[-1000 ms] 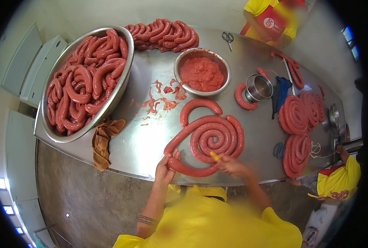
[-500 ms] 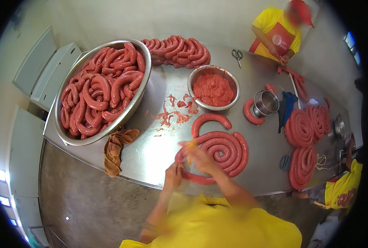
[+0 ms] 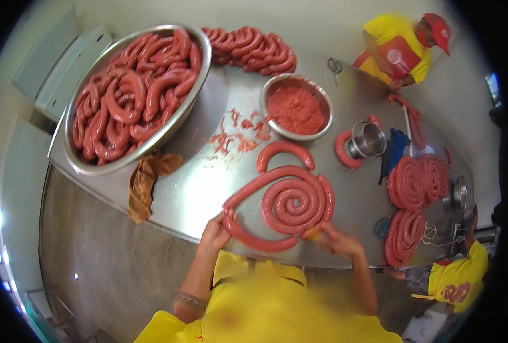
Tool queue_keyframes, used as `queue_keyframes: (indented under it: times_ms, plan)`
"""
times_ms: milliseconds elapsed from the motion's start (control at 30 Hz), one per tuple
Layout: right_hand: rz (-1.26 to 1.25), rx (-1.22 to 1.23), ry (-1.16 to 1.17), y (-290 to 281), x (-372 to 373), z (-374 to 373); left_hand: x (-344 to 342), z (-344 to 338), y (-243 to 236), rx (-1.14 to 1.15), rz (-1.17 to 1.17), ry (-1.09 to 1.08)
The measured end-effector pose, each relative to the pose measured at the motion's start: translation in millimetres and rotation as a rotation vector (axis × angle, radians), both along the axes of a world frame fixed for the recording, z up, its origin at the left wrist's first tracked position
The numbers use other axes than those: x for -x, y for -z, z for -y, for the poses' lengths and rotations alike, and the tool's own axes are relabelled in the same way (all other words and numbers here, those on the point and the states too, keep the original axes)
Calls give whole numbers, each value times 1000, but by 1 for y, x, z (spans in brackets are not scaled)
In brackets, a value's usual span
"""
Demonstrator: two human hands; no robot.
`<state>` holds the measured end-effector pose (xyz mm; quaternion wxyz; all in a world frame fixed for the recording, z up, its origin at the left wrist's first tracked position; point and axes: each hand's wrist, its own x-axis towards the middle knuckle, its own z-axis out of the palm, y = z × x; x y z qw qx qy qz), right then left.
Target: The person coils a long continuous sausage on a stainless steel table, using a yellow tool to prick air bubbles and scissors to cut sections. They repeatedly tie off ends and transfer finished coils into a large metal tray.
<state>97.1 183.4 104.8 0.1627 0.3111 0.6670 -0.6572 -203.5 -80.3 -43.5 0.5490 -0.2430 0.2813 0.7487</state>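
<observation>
A raw red sausage coil [image 3: 296,197] lies on the steel table in front of me, its outer length swinging out to the left. At that left bend my left hand [image 3: 215,230] has its fingers closed around the sausage. From there a curved sausage length [image 3: 262,243] runs right along the near side. My right hand [image 3: 340,240] is at the coil's lower right, fingers closed on a small orange object [image 3: 311,232], blurred and of unclear kind. Just beyond the coil rests a short curved sausage piece [image 3: 285,154].
A big steel basin [image 3: 199,86] heaped with sausages, a sausage pile [image 3: 254,48] and a bowl [image 3: 329,114] of ground meat stand beyond. A brown cloth [image 3: 145,183] hangs at the table edge. More coils [image 3: 405,228], scissors [image 3: 382,227] and two people [image 3: 396,46] are at right.
My right hand has moved right with the orange object, away from my left hand to the coil's lower right. My left hand stays at the sausage's left bend. The view has shifted slightly.
</observation>
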Motion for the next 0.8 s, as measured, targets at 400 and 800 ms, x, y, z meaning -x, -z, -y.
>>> queue_keyframes:
  times_ms: [400, 800]
  plan:
    - [-556, -494, -569, 72, 238, 72, -8, 26, -55, 819, -2134, 242]
    - [-934, 121, 941, -86, 84, -73, -9, 18, -6, 716, -1493, 398]
